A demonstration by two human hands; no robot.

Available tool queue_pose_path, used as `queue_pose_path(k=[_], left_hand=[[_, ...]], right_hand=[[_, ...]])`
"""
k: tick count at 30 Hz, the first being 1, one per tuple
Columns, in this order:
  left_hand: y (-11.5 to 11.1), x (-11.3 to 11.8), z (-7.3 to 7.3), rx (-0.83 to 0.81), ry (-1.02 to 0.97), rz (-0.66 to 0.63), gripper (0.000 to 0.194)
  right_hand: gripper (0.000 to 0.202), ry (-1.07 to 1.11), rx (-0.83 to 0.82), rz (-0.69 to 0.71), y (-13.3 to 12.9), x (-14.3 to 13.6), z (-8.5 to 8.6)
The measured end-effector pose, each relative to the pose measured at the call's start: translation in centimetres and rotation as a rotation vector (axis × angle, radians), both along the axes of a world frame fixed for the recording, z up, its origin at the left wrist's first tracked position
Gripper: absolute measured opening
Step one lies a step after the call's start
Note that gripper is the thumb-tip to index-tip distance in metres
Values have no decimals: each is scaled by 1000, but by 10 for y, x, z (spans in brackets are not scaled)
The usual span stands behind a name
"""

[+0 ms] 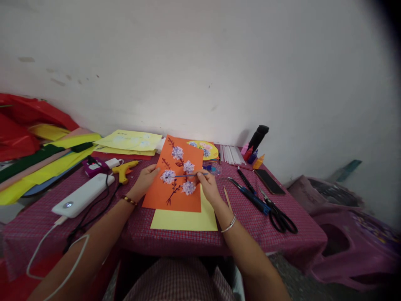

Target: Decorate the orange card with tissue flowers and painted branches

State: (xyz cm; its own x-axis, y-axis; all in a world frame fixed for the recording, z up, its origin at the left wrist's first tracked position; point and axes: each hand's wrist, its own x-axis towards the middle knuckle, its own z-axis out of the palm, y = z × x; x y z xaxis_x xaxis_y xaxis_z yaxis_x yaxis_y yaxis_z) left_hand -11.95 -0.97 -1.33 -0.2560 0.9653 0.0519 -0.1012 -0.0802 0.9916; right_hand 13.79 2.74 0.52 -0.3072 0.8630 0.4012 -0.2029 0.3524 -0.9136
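My left hand (147,182) grips the left edge of an orange sheet of paper (156,196), tilted up off the table. Painted on the sheet are dark brown branches and several white-and-purple flowers (189,188). My right hand (207,184) is closed round a thin paintbrush (184,176) with a blue section. Its tip points left and lies over the flower (168,176) nearest my left hand; whether it touches the paper I cannot tell. Under the orange sheet lies a pale yellow sheet (188,220). Behind it is a yellow rounded card with painted flowers (213,150).
At left are a yellow glue gun (123,170), a white power bank (83,196) with cables, and yellow papers (128,140). At right lie a craft knife (250,196), scissors (280,217), a phone (269,182), paint bottles (253,156) and white sticks (232,154).
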Motion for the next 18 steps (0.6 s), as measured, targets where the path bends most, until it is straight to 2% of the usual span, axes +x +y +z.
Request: queue_pose_path(k=[3,9,18], left_hand=[[0,-1,0,-8,-22,-9,40],[3,-1,-2,-24,-103,-15,46],[2,1,2,-36,-136,-3,46]], right_hand=[[34,58,-7,-55,4,4,1],[29,39,55,-233,7,12,3],[20,-8,67,-202,4,11,4]])
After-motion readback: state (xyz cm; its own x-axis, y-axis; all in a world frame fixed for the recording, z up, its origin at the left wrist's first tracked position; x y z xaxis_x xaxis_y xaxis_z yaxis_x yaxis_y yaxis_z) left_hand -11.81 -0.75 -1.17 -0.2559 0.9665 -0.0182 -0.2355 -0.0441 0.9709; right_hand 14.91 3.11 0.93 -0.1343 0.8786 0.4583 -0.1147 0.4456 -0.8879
